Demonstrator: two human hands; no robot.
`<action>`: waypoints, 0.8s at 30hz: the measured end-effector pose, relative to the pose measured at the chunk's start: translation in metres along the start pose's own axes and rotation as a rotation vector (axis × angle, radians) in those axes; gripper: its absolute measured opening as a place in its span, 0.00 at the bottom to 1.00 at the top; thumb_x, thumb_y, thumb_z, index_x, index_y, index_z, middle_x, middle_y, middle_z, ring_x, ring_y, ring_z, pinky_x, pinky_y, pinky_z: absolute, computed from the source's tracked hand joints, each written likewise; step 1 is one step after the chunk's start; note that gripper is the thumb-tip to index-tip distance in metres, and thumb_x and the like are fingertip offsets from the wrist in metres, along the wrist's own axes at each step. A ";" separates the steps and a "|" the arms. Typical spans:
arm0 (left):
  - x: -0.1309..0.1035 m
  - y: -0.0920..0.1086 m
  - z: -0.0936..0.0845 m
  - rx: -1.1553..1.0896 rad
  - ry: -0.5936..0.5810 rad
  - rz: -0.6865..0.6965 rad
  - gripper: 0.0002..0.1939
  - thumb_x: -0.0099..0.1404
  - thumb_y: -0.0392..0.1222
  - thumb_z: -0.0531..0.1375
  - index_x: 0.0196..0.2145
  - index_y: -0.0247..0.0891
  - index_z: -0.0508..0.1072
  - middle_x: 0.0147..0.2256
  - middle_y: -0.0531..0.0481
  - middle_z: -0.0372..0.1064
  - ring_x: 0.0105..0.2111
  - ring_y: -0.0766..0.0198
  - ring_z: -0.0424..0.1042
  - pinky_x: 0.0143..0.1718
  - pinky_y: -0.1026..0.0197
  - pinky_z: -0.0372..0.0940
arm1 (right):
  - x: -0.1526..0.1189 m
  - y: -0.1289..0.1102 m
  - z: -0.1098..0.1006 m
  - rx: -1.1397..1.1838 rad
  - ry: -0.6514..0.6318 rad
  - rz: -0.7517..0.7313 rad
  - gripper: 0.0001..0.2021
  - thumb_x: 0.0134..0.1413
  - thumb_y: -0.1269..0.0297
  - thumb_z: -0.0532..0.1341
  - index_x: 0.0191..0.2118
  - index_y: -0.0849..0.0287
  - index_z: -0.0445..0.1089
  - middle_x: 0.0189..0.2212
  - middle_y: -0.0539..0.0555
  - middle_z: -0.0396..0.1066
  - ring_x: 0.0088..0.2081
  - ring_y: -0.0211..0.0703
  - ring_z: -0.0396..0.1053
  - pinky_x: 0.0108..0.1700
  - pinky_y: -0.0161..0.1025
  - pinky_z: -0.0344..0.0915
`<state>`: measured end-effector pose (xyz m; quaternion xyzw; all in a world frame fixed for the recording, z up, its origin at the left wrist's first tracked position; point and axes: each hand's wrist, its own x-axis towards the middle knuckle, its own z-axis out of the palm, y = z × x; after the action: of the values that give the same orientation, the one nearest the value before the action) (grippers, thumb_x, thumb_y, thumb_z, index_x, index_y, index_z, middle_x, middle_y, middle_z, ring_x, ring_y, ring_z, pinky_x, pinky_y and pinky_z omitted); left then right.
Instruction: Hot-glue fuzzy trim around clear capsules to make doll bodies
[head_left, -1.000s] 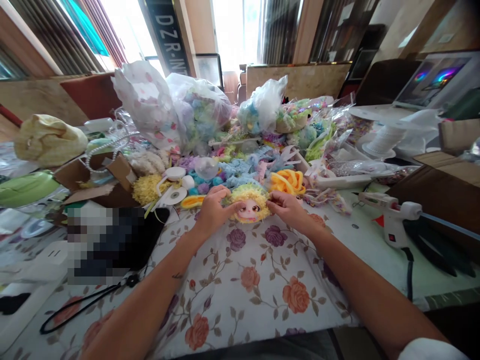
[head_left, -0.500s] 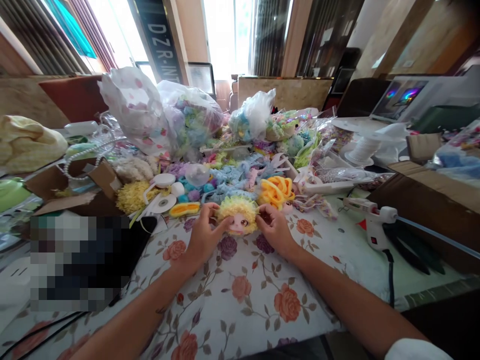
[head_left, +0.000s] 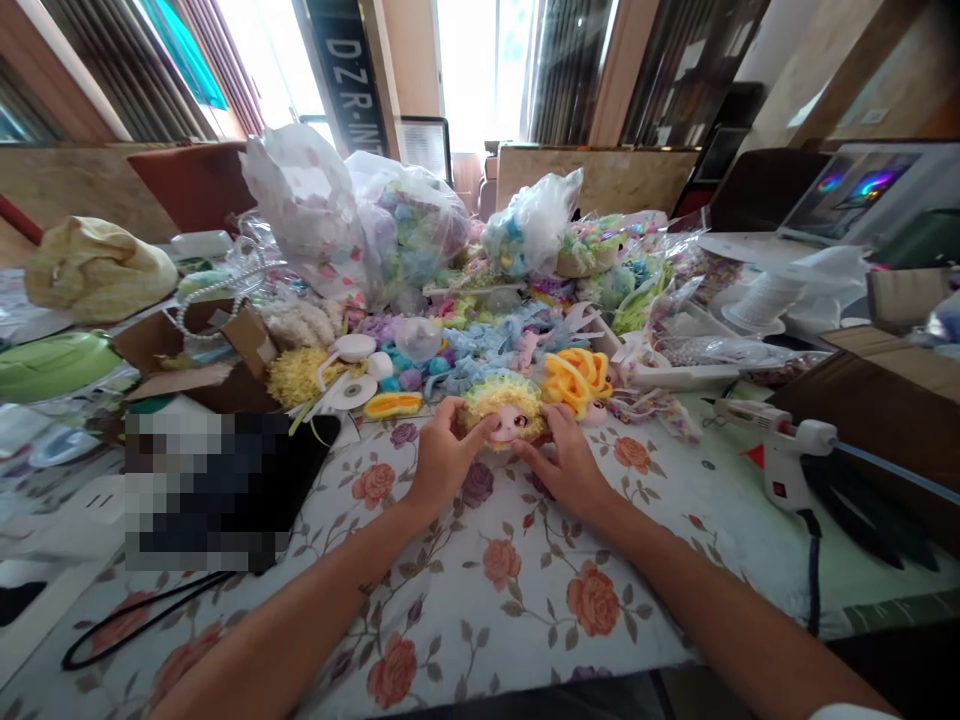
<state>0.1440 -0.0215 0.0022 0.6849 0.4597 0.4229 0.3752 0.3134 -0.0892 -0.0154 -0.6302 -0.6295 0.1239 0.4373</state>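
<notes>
Between my two hands is a doll head (head_left: 513, 422) with a pale face, brown eyes, curly yellow hair and a light green frill on top. My left hand (head_left: 448, 450) grips its left side, with the thumb on the face by the eye. On the other side my right hand (head_left: 564, 455) holds it, thumb low near the chin and fingers up along the hair. Fingertips behind the head are hidden. Just behind my right hand lies a bundle of thick orange yarn (head_left: 577, 380). A smaller yellow-orange piece (head_left: 392, 404) rests beyond my left hand.
A floral cloth (head_left: 480, 600) covers the table. To the right lies a glue gun (head_left: 795, 455) with its cord. A black device (head_left: 300, 480), partly blurred out, is at left beside a cardboard box (head_left: 202, 375). Plastic bags (head_left: 412, 225) and craft pieces crowd the back.
My right hand has changed its hold: its fingers pinched at the hair's edge before and now wrap the side, thumb near the chin. The view has turned slightly left.
</notes>
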 end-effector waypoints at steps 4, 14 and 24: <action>0.005 -0.002 -0.002 -0.242 -0.095 -0.080 0.21 0.55 0.56 0.65 0.36 0.38 0.66 0.26 0.57 0.61 0.25 0.67 0.63 0.26 0.66 0.60 | 0.006 0.008 0.003 0.109 0.035 0.031 0.26 0.52 0.48 0.63 0.50 0.62 0.65 0.46 0.63 0.66 0.47 0.55 0.66 0.47 0.49 0.67; 0.010 -0.010 -0.013 -0.560 -0.154 -0.201 0.21 0.53 0.56 0.66 0.35 0.35 0.72 0.32 0.49 0.71 0.30 0.64 0.70 0.31 0.63 0.67 | 0.014 0.017 0.012 0.348 0.096 0.126 0.26 0.43 0.48 0.69 0.47 0.57 0.71 0.43 0.58 0.73 0.47 0.56 0.69 0.47 0.50 0.69; -0.003 -0.008 -0.022 -0.451 -0.069 -0.198 0.22 0.48 0.44 0.71 0.39 0.36 0.72 0.38 0.49 0.74 0.41 0.59 0.73 0.43 0.60 0.67 | 0.013 0.013 0.017 0.759 -0.121 0.130 0.26 0.44 0.54 0.70 0.49 0.55 0.68 0.48 0.57 0.69 0.48 0.52 0.70 0.44 0.45 0.73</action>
<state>0.1207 -0.0194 0.0022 0.5495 0.4055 0.4523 0.5736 0.3123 -0.0686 -0.0293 -0.4537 -0.5222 0.4125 0.5927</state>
